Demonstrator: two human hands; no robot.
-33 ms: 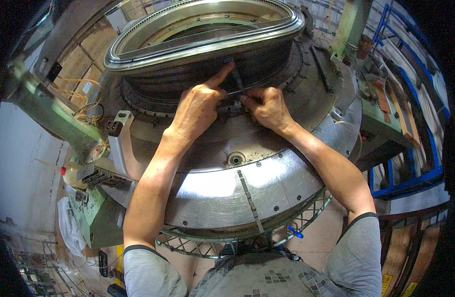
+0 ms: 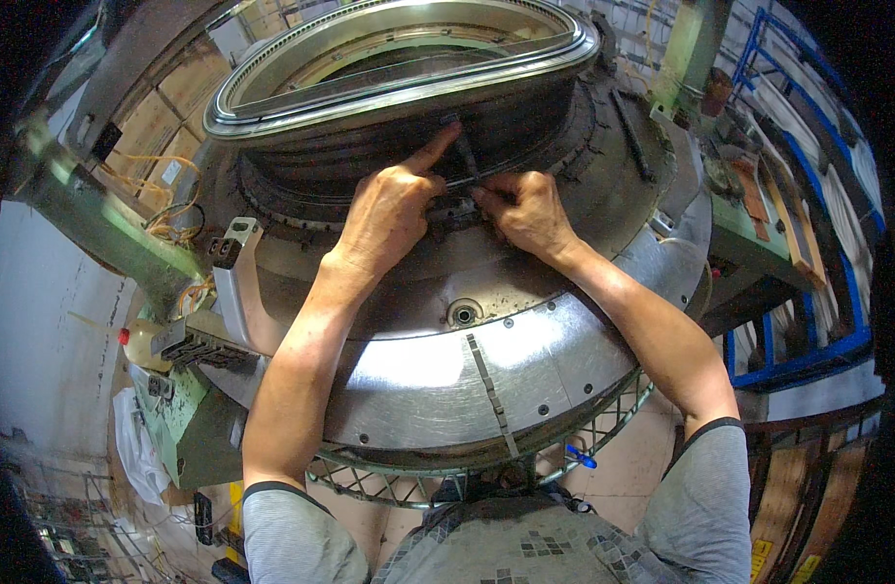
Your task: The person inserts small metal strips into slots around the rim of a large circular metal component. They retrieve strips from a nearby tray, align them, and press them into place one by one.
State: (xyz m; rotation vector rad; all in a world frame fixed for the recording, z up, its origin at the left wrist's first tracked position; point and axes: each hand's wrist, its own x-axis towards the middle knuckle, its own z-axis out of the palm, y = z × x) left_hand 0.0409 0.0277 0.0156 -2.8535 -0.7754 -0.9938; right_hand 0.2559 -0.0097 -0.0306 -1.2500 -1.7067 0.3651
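Both my hands work at the dark, finely ribbed cylinder wall [image 2: 321,165] of a large round machine, probably a circular knitting machine. My left hand [image 2: 389,209] has its index finger stretched out, the tip touching the wall near the top of a narrow lighter strip [image 2: 467,151]. Its other fingers are curled. Close beside it, my right hand [image 2: 527,209] is closed, thumb and index finger pinched at the foot of that strip. Whatever is in this pinch is too small or hidden to make out. Above both hands runs the cylinder's shiny metal rim [image 2: 399,102].
A wide polished metal ring [image 2: 409,389] curves between me and the cylinder, with a round fitting [image 2: 464,313] behind it. An upright metal bracket [image 2: 241,282] stands to the left. Green machine legs [image 2: 126,238] flank the machine. A blue rack [image 2: 807,360] stands at right.
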